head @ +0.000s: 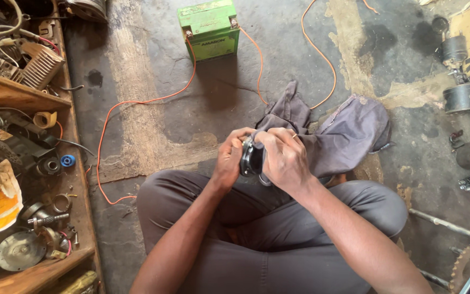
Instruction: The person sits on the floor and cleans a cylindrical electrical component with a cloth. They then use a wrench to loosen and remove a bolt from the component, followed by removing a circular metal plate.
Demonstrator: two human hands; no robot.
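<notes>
- Left hand (228, 159): fingers curled and clamped on the near side of a small black round part (249, 158), held above the lap of a person seated cross-legged in grey trousers (257, 245).
- Right hand (285, 158): closed over the far side of the same black round part, fingers pinched together with a corner of grey cloth (344, 130) caught under them; a thin light sliver shows at the fingertips, too small to identify.
- Black round part: sits between the 2 hands, mostly hidden by them, just in front of the knees.
- Grey cloth: rumpled, spreading from the right hand across the concrete floor (153, 114) toward the person's right.
- Orange wire (137, 102): loops over the floor from beside the left knee up to the battery; a second orange run curves past the cloth.
- Green battery (209, 28): box-shaped, standing on the floor well beyond the hands.
- Wooden shelf (28, 98): along the person's left, crowded with metal parts, a blue ring, a yellow packet.
- Cylindrical motor housings (463, 97): dark, lying on the floor at far right, well apart from the hands.
- Toothed sprocket (466, 264): near right corner, beside metal rods.
</notes>
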